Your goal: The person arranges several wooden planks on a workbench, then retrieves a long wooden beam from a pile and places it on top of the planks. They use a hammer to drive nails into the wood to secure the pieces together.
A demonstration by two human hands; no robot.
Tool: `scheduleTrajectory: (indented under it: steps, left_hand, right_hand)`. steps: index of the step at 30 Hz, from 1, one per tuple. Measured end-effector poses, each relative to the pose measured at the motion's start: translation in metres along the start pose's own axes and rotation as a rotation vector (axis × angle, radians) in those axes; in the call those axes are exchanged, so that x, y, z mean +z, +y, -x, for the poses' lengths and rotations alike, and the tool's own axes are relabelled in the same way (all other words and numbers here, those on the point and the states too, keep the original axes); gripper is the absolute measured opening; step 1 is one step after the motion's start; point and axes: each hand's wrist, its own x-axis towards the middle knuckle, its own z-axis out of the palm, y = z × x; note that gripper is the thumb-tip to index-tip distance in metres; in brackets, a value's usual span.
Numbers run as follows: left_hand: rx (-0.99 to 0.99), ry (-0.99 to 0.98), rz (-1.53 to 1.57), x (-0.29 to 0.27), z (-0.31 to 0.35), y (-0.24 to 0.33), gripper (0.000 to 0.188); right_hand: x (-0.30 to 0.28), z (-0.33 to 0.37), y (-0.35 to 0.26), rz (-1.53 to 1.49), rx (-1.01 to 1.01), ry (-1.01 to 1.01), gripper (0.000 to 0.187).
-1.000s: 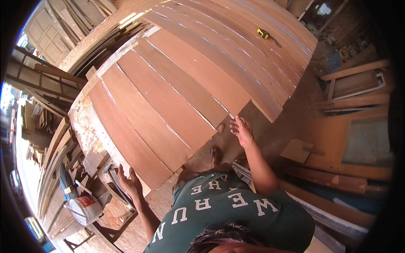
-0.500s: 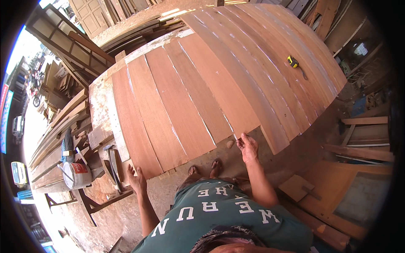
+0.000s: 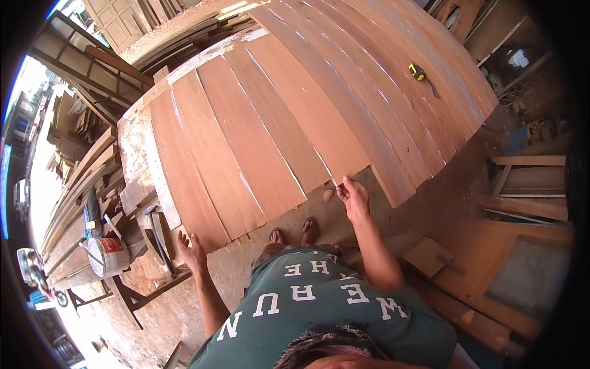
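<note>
A wide reddish-brown wood panel [image 3: 246, 154], marked by several long whitish lines, lies on a pale, stained work surface [image 3: 136, 141]. At the panel's near left corner is my left hand [image 3: 193, 252], its fingers apart and holding nothing; whether it touches the edge I cannot tell. My right hand [image 3: 354, 200] pinches the near edge of the panel, close to where one whitish line ends. On the right, a second lined wood panel [image 3: 375, 117] sits with its edge standing a little higher. A yellow-and-black tape measure [image 3: 417, 71] rests on it.
Left of the panel are a hammer [image 3: 161, 237], a white bucket [image 3: 109, 257] and stacked planks [image 3: 92, 178]. Framed wooden panels [image 3: 80, 61] lean at the far left. A wooden door with a pane [image 3: 473, 270] lies at the right. My feet [image 3: 309, 230] are below the panel's near edge.
The whole view has shifted slightly, so the panels sit higher and further left in the picture. Both hands keep nearly the same places at the panel's near edge.
</note>
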Motion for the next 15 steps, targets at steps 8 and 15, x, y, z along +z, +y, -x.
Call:
scheduleTrajectory:
  steps: [8,15]
  left_hand:
    - [-0.009,-0.016,0.023,-0.002,-0.003,0.001,0.059]
    - [0.005,-0.018,0.030,-0.002,-0.001,-0.014,0.059]
  right_hand:
    - [0.000,0.001,0.002,-0.005,-0.014,0.008,0.024]
    - [0.000,0.001,0.004,-0.022,-0.022,0.009,0.025]
